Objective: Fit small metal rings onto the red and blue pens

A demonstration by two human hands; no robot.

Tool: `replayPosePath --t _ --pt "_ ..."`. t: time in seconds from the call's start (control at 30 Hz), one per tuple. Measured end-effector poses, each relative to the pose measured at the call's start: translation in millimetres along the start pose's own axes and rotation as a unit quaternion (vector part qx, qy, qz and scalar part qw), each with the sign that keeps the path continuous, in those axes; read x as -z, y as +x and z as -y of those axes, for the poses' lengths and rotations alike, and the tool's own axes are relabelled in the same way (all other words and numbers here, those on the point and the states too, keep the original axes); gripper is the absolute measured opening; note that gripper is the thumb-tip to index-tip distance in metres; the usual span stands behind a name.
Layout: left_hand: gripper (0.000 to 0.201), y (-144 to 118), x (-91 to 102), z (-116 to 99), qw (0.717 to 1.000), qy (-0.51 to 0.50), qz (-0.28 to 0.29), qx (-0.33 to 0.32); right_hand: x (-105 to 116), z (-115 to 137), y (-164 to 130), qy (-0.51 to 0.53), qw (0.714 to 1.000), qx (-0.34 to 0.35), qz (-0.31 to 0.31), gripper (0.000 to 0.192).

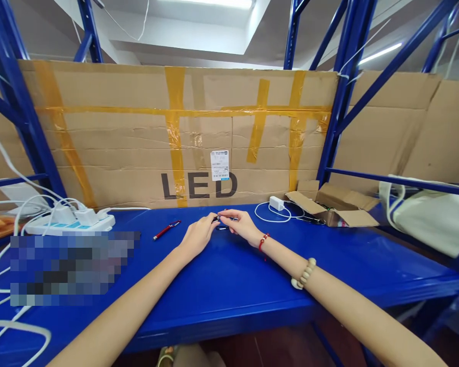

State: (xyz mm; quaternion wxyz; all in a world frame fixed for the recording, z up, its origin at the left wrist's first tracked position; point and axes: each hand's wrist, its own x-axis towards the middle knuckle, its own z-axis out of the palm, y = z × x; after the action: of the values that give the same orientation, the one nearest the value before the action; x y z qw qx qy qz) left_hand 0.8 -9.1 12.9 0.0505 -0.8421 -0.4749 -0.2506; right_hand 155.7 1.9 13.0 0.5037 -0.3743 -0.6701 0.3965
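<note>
My left hand (198, 237) and my right hand (244, 226) meet over the middle of the blue shelf (222, 275), fingertips nearly touching. Between them is a small dark object (215, 219), pinched by the left fingers; the fingers hide most of it, so its kind is unclear. The right thumb and fingers are closed at its other end, where a bit of red shows. Just beneath the hands lies a small dark, shiny piece (222, 228), partly covered. To the left of my left hand rests a red pen (167, 230) with a silver end.
A white power strip (71, 224) with plugs and looping cables stands at left, beside a blurred-out patch (72, 267). A white charger (277, 203) with its cable and an open cardboard box (338, 206) are at right. A large cardboard sheet (137, 153) closes off the back.
</note>
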Motion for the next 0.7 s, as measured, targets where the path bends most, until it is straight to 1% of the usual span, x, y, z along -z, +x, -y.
replayPosePath --t 0.13,0.27,0.43,0.57,0.7 --pt "0.017 0 -2.4 0 1.0 0.005 -0.018 -0.026 2 -1 1 0.005 1.0 0.016 -0.002 0.032" --pt "0.016 0 -2.6 1 0.997 -0.014 -0.036 -0.059 5 -4 3 0.016 1.0 0.013 0.0 0.032" --pt "0.017 -1 -0.6 2 0.997 -0.032 -0.037 -0.067 10 -6 3 0.03 0.999 -0.029 0.033 0.034" --pt "0.018 -2 1.5 3 0.997 -0.03 -0.036 -0.065 11 -3 1 0.044 0.996 -0.062 0.039 0.036" --pt "0.018 -3 3.6 3 0.995 -0.032 -0.037 -0.086 12 -1 1 0.051 0.993 -0.092 0.058 0.037"
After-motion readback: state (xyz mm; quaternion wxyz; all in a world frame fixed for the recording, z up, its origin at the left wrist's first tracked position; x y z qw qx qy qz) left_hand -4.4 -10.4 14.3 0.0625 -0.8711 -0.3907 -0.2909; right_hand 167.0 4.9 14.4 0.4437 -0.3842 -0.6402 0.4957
